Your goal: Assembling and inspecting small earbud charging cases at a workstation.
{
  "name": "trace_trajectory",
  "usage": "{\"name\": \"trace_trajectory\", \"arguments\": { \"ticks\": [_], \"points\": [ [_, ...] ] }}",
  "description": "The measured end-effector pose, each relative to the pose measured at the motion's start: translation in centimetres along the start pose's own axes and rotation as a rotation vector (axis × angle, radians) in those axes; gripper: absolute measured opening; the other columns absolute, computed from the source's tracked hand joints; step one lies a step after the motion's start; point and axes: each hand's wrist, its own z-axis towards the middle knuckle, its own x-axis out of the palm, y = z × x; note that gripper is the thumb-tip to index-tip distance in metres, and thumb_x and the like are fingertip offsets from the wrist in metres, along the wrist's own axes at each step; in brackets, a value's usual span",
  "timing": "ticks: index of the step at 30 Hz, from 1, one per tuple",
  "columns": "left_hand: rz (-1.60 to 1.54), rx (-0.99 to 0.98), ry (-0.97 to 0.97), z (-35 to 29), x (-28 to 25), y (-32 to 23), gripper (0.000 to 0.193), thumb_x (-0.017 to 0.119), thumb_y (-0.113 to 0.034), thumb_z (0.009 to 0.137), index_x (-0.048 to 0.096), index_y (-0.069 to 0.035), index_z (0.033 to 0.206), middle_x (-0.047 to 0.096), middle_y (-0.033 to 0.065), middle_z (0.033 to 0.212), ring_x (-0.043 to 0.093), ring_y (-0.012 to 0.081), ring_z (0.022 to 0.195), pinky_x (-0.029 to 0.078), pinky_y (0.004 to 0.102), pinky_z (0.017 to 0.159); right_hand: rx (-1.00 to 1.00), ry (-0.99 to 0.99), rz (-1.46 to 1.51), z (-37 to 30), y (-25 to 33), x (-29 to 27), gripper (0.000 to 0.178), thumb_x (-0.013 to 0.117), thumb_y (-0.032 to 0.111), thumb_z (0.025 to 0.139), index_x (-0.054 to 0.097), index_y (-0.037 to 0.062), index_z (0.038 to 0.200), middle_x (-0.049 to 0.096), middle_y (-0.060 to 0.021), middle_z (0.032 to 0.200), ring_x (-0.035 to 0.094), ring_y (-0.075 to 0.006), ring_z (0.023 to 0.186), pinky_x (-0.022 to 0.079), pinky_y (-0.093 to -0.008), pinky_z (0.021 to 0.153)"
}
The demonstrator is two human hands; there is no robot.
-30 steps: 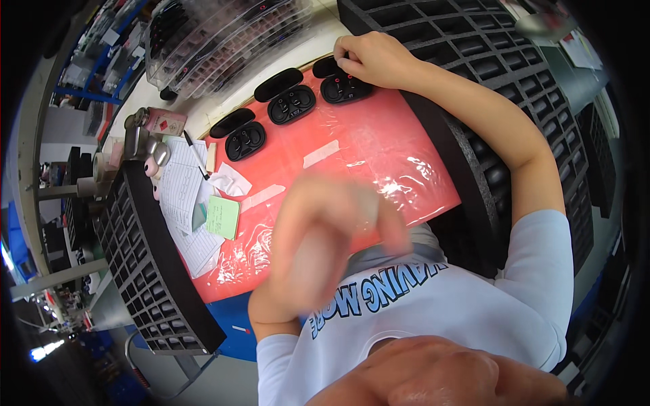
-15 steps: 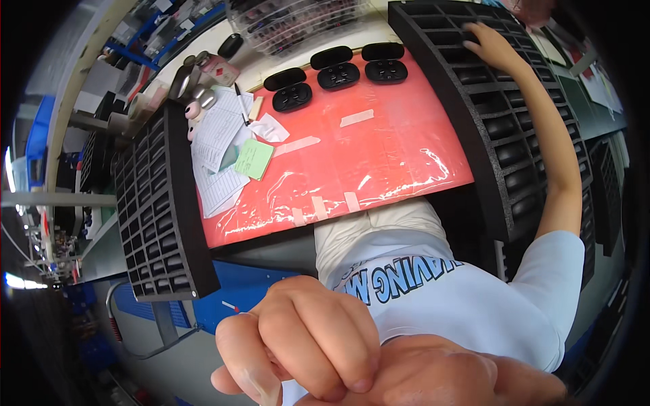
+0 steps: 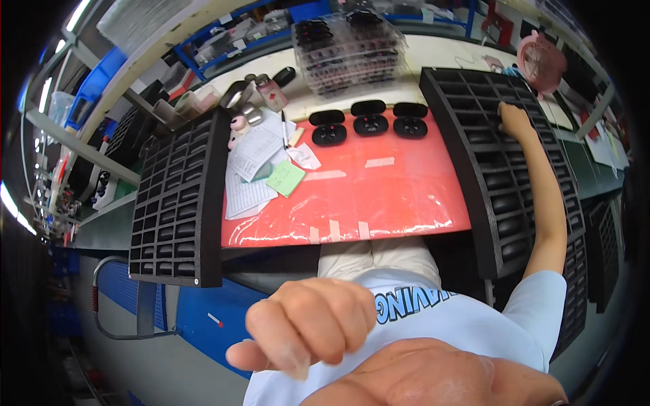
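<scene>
My right hand (image 3: 516, 123) reaches into a compartment of the black foam tray (image 3: 467, 203) on the right. Its fingers are bent together at the slot, and whatever they hold is hidden. Dark rounded cases (image 3: 504, 204) sit in several of this tray's compartments. My left hand (image 3: 313, 321) is raised in front of my chest, fingers curled closed, with nothing seen in it; a pale cover wraps one fingertip. Three black earbud cases, a left one (image 3: 329, 134), a middle one (image 3: 370, 125) and a right one (image 3: 410, 127), stand with lids up along the far side of the red mat (image 3: 393, 203).
A second black foam tray (image 3: 212, 203) flanks the mat on the left. Papers (image 3: 254, 152), a green note pad (image 3: 286, 178) and a pen (image 3: 284, 128) lie beside it. Behind are bottles (image 3: 271, 93), stacked clear trays (image 3: 352, 61) and a pink fan (image 3: 542, 61).
The view has tilted up, showing more of the bench's back. My right hand's spread fingers have bent down into the tray. My left hand has come away from my neck, still curled.
</scene>
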Motion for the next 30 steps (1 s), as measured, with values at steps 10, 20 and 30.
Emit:
{"name": "trace_trajectory", "arguments": {
  "ticks": [10,20,30],
  "points": [
    [0.767,-0.54,0.071,3.2,-11.9,4.8,0.039,0.034,-0.028,0.101,0.061,0.0,0.103,0.06,0.0088,0.077,0.052,0.0129,0.053,0.042,0.0275,0.051,-0.24,0.052,0.181,-0.9,-1.6,-2.6,0.034,0.067,0.008,0.077,0.052,0.0047,0.108,0.056,-0.0152,0.11,0.054,-0.0372,0.105,0.042,-0.0438,0.088],
    [0.75,-0.704,-0.097,-0.7,-26.5,12.8,0.042,0.068,-0.017,0.083,0.054,-0.008,0.121,0.056,0.0047,0.111,0.054,0.0133,0.098,0.046,0.028,0.08,-0.333,0.069,1.087,0.3,12.6,-6.6,0.031,0.039,0.021,0.1,0.053,0.004,0.121,0.055,-0.0059,0.115,0.048,-0.0136,0.111,0.034,-0.0258,0.1],
    [0.817,-0.775,-0.362,-0.9,-28.7,11.9,0.058,0.08,-0.023,0.072,0.051,-0.002,0.118,0.061,0.0095,0.112,0.056,0.0201,0.108,0.041,0.0343,0.096,-0.644,0.574,1.467,0.0,27.4,-4.7,0.051,0.063,0.021,0.089,0.042,0.0048,0.132,0.052,-0.0065,0.119,0.051,-0.0143,0.112,0.041,-0.0308,0.096]
  ]
}}
